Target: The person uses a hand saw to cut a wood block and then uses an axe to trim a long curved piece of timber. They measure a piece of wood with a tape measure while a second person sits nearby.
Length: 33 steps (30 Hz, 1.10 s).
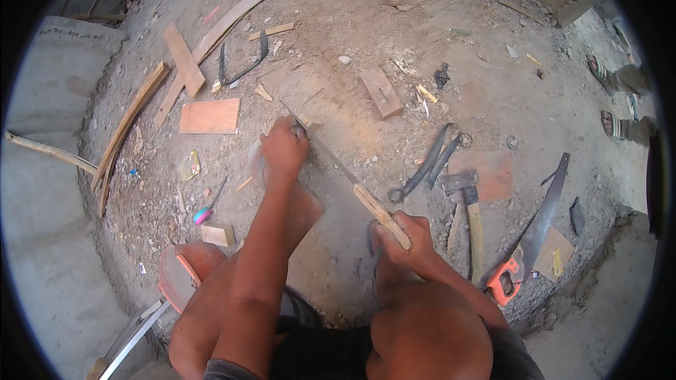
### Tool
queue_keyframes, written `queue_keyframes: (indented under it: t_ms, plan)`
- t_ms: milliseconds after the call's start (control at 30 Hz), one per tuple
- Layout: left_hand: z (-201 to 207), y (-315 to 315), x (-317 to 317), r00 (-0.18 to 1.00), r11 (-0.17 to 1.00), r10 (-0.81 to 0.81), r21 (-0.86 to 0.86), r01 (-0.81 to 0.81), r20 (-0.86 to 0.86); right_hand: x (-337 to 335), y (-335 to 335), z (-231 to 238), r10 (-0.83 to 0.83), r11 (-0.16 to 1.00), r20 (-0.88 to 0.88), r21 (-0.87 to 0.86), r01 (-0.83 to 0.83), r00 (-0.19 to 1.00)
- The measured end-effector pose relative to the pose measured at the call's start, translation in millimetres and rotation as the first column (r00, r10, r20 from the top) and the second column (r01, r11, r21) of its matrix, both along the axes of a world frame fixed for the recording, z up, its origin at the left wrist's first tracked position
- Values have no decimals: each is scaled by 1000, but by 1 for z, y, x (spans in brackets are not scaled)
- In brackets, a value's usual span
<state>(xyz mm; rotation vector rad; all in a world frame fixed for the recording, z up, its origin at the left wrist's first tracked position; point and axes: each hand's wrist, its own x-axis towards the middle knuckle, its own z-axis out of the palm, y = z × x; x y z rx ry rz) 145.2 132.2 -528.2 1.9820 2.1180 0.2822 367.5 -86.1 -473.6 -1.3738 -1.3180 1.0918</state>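
My right hand [408, 238] is wrapped round the pale wooden handle [373, 204] of a long, thin file [331, 153], which slants up and left across the middle of the head view. Closed fingers of my left hand [284, 146] grip a small wooden piece [313, 125] close to the file's far end. Most of that piece is hidden by the hand, and I cannot tell whether the file touches it. Below my left forearm, a brown flat shape [307, 211] shows partly. My bent knees frame both arms.
To the right lie long-handled pincers [428, 162], a hammer [472, 222] and an orange-handled handsaw [531, 239]. A slotted wooden block [382, 93] is ahead. On the left are a rectangular board [209, 116], long planks [130, 123] and a pink-and-blue-handled screwdriver [203, 215]. Another person's sandalled feet [607, 77] stand far right.
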Motion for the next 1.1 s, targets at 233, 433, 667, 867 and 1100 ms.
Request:
queue_keyframes:
  t_ms: [233, 433, 667, 867, 1100]
  plan:
    - [1, 5, -7, 999, 1000, -14, 15, 14, -32, -10, 19, -8, 16, 999, 37, 35, -17, 999]
    - [2, 2, 2, 999, 1000, -18, -21, 17, -28, 0, 0, 3, 9, 998, -29, -58, -11, 1000]
    - [5, 6, -4, 1000, 999, -12, -38, 11, -27, -9, 14, -8, 31, 999, 37, 27, -32, 999]
    - [0, 4, 0, 999, 1000, -6, -2, 6, -45, 8, -3, 9, 23, 989, -62, -146, -32, 998]
    - [2, 4, -2, 999, 998, 31, -45, -32, -29, 13, -15, 14, 46, 993, -28, -108, -49, 999]
